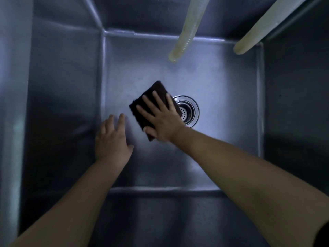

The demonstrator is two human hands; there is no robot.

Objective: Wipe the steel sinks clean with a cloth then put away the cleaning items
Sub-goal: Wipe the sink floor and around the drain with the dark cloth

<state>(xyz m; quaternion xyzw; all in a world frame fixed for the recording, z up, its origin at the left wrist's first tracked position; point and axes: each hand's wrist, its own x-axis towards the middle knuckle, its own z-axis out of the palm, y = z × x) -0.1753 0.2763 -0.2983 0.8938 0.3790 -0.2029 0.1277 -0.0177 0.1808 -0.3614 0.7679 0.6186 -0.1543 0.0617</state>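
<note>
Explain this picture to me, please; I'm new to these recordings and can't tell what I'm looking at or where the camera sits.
There is no machine here: a person wears a wide-angle camera on the head, so you look down along their two bare arms into a deep steel sink.

The right hand lies flat, fingers spread, on a folded dark cloth, pressing it against the sink floor just left of the round drain strainer. The cloth's corner overlaps the strainer's rim. This looks like wiping.

The left hand is open and holds nothing; it is near the floor by the left wall, and I cannot tell if it touches.

Two pale hoses hang in from the top, their open ends above the floor. A second basin shows at the left edge.
</note>
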